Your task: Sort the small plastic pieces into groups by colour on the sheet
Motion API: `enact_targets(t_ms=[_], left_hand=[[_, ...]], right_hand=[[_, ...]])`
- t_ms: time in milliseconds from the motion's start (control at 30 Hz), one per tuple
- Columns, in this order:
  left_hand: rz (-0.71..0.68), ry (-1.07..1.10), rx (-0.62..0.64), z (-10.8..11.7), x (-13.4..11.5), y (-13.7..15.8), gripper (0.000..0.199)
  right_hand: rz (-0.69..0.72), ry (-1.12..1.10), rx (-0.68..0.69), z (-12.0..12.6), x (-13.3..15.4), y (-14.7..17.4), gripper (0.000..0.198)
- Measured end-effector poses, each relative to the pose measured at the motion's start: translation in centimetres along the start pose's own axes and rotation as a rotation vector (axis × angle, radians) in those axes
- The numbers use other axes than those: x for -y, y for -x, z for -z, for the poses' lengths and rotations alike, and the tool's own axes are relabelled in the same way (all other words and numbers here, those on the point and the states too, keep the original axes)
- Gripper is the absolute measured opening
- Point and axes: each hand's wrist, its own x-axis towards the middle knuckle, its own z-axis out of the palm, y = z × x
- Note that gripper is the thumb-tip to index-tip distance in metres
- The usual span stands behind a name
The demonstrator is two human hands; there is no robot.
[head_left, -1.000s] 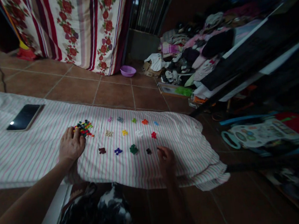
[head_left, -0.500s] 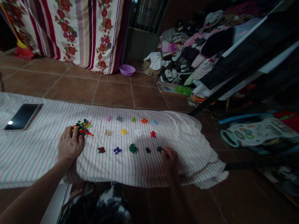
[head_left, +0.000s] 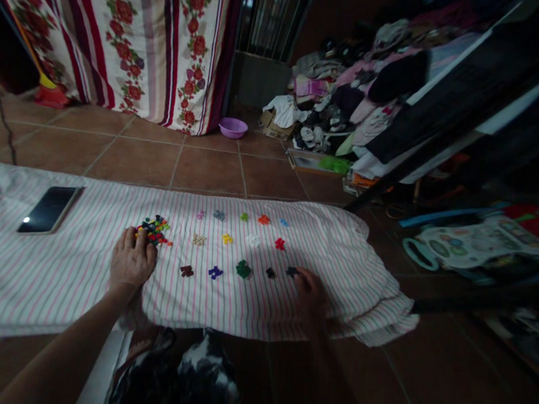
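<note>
My left hand [head_left: 134, 256] lies flat on the striped cloth, fingers stretched out to the edge of a mixed pile of small coloured pieces [head_left: 158, 228]. At the right, my right hand [head_left: 310, 287] has its fingers pinched at a small dark grey piece [head_left: 292, 271] in a little cluster; the fingertips partly cover it. Nearest to it are a black cluster [head_left: 270, 273] and a dark green one [head_left: 243, 268]. Further left in that row are blue [head_left: 215, 272] and brown [head_left: 186, 271] clusters. Behind them lie red [head_left: 280, 244], white [head_left: 253, 240], yellow [head_left: 226, 238] and beige [head_left: 199, 239] ones.
At the back of the striped cloth [head_left: 342, 265] are pink, grey, lime, orange [head_left: 263, 220] and light blue clusters. A phone [head_left: 48, 210] lies at the left. Beyond are a purple basin [head_left: 233, 128], a floral curtain [head_left: 150, 54] and a heap of clothes [head_left: 358, 85].
The whole view has shifted slightly, so things appear a little further right. Both hands stay at the same spots on the cloth, and the clusters look unchanged.
</note>
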Motion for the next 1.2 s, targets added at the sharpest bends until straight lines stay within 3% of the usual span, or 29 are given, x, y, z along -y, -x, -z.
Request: enact_targets(t_ms=[100,333,500,867,1067,1200], left_hand=[[0.043,-0.059,0.008,0.1,-0.4,-0.1,0.051],[0.004,-0.016,-0.028,-0.4,0.0,-0.1,0.049],[-0.065,0.074,-0.052,-0.9,0.5,0.0,0.047],[-0.072,0.017,-0.094,-1.5,0.7,0.2,0.043],[-0.066,-0.009,-0.139,-1.6,0.6,0.2,0.041],[-0.07,0.021,-0.142,-2.0,0.7,0.3,0.043]], right_hand=[[0.015,0.003,-0.082,0.1,0.7,-0.1,0.049],[0.036,0.037,-0.176,-0.1,2.2,-0.3,0.047],[0.131,-0.019,-0.142,-1.4,6.0,-0.5,0.037],[0.353,-0.222,0.42,-9.5,19.5,0.5,0.029],[0.466,-0.068,0.725,-13.3,24.8,-1.2,0.025],[0.507,0.051,0.833,-15.1,26.6,-1.9,0.027]])
